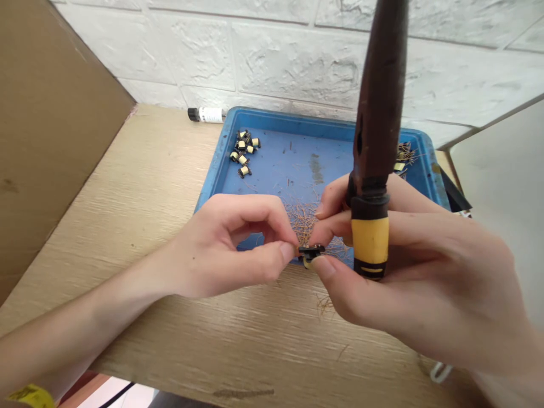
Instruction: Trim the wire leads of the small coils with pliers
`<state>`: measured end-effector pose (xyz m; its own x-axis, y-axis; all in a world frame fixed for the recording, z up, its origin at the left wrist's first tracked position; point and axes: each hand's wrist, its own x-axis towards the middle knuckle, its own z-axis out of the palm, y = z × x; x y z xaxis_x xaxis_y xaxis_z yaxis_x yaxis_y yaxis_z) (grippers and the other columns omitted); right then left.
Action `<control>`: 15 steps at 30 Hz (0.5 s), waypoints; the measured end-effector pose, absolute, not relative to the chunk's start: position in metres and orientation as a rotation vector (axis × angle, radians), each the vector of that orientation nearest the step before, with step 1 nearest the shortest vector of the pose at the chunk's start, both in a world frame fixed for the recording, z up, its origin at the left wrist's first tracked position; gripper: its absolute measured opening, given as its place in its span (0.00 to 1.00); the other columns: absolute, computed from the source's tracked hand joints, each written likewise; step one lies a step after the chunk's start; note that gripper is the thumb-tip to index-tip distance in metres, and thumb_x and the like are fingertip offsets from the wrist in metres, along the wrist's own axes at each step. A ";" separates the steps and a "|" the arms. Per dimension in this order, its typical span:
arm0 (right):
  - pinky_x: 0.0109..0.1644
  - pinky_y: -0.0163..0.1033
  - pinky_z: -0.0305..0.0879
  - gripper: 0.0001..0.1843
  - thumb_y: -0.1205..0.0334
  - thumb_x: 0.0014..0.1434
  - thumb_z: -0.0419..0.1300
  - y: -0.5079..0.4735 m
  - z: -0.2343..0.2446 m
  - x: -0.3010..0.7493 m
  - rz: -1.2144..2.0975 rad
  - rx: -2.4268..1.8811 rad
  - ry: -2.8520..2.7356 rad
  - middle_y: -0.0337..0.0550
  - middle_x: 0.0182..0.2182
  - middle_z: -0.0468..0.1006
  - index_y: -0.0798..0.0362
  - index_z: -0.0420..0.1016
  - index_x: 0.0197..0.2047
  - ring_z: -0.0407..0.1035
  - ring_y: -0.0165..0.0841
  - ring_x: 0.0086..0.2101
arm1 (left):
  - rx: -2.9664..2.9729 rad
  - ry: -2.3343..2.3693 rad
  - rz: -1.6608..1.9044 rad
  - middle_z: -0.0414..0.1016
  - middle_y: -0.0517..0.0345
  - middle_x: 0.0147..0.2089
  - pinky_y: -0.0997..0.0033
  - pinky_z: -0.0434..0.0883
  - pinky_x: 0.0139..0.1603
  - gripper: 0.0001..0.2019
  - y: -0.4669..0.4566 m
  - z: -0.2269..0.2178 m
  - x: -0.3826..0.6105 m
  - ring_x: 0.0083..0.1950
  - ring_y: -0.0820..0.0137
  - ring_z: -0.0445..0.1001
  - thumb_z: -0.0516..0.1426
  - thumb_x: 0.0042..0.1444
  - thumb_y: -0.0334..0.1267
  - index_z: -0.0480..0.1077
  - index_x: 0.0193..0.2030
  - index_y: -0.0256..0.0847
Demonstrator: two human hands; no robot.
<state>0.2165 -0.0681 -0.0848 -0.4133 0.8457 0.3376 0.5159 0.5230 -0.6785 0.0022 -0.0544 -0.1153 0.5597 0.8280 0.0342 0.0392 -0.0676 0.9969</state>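
Observation:
A small transformer (312, 253) with a black base, metal pins and a bit of yellow tape is pinched between the thumb and forefinger of my right hand (420, 266). That hand also has a long, dark-brown tool (378, 113) with a black-and-yellow collar tucked through its fingers, pointing up; its working end is hidden. My left hand (250, 243) is closed in a pinch, thumb against forefinger, touching the transformer's left end. Whatever lies between those fingertips is too small to make out. Both hands are over the front edge of the blue tray (208, 184).
Several similar transformers (244, 152) lie at the tray's back left. More parts with copper wires (403, 156) sit at its right. Copper wire clippings (302, 220) are heaped near its front, some on the wooden table (178, 340). Behind are a white-labelled bottle (208, 115) and brick wall (272, 56).

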 end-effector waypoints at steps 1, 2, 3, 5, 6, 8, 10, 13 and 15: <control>0.35 0.35 0.77 0.06 0.69 0.56 0.64 -0.069 -0.086 0.216 0.621 -1.105 -2.096 0.38 0.37 0.76 0.46 0.76 0.33 0.74 0.30 0.34 | 1.530 0.767 0.780 0.75 0.66 0.32 0.76 0.72 0.37 0.08 -0.054 -0.116 0.002 0.35 0.75 0.74 0.61 0.59 0.26 0.75 0.33 0.43; 0.35 0.36 0.77 0.06 0.69 0.56 0.64 -0.070 -0.087 0.215 0.611 -1.107 -2.097 0.39 0.37 0.76 0.46 0.76 0.33 0.74 0.30 0.34 | 1.548 0.760 0.796 0.75 0.66 0.32 0.75 0.72 0.36 0.08 -0.054 -0.117 0.003 0.35 0.75 0.73 0.61 0.59 0.25 0.74 0.33 0.43; 0.34 0.36 0.77 0.07 0.69 0.56 0.64 -0.070 -0.089 0.214 0.601 -1.110 -2.094 0.39 0.37 0.76 0.46 0.77 0.33 0.74 0.30 0.34 | 1.567 0.752 0.815 0.75 0.65 0.31 0.74 0.72 0.36 0.08 -0.054 -0.118 0.003 0.35 0.75 0.73 0.61 0.58 0.25 0.74 0.33 0.43; 0.34 0.34 0.76 0.07 0.69 0.56 0.64 -0.071 -0.092 0.213 0.583 -1.113 -2.081 0.38 0.38 0.76 0.45 0.77 0.34 0.74 0.30 0.34 | 1.600 0.739 0.848 0.75 0.65 0.31 0.73 0.71 0.35 0.08 -0.054 -0.119 0.004 0.34 0.74 0.73 0.62 0.58 0.25 0.74 0.32 0.43; 0.34 0.34 0.76 0.07 0.69 0.56 0.63 -0.071 -0.092 0.213 0.579 -1.113 -2.079 0.38 0.37 0.76 0.46 0.77 0.34 0.74 0.29 0.34 | 1.614 0.736 0.862 0.75 0.64 0.31 0.73 0.71 0.35 0.08 -0.053 -0.119 0.004 0.33 0.74 0.73 0.62 0.57 0.25 0.74 0.32 0.43; 0.34 0.33 0.76 0.07 0.69 0.56 0.63 -0.071 -0.092 0.213 0.581 -1.109 -2.087 0.38 0.37 0.76 0.46 0.77 0.33 0.74 0.29 0.35 | 1.634 0.734 0.879 0.75 0.64 0.31 0.72 0.71 0.35 0.09 -0.053 -0.120 0.005 0.33 0.74 0.73 0.62 0.57 0.24 0.74 0.31 0.43; 0.35 0.33 0.77 0.07 0.69 0.56 0.63 -0.071 -0.091 0.215 0.577 -1.104 -2.083 0.38 0.38 0.76 0.46 0.77 0.33 0.74 0.28 0.35 | 1.643 0.735 0.891 0.75 0.64 0.31 0.72 0.72 0.35 0.09 -0.053 -0.120 0.006 0.33 0.73 0.74 0.62 0.56 0.24 0.73 0.31 0.43; 0.37 0.33 0.77 0.07 0.69 0.56 0.63 -0.070 -0.089 0.216 0.575 -1.096 -2.076 0.38 0.37 0.76 0.47 0.77 0.33 0.74 0.28 0.35 | 1.641 0.742 0.901 0.75 0.64 0.30 0.72 0.72 0.34 0.09 -0.054 -0.119 0.006 0.33 0.73 0.74 0.61 0.55 0.24 0.73 0.30 0.43; 0.36 0.34 0.77 0.06 0.68 0.56 0.63 -0.068 -0.088 0.216 0.578 -1.100 -2.079 0.37 0.35 0.76 0.46 0.77 0.32 0.74 0.29 0.35 | 1.634 0.760 0.907 0.75 0.64 0.30 0.73 0.73 0.34 0.09 -0.054 -0.117 0.007 0.32 0.74 0.74 0.61 0.55 0.23 0.74 0.30 0.42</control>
<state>0.2156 -0.0684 -0.0884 -0.3905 0.8404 0.3758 0.5257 0.5387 -0.6584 0.0072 -0.0541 -0.1168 0.5077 0.8421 0.1819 0.0315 -0.2291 0.9729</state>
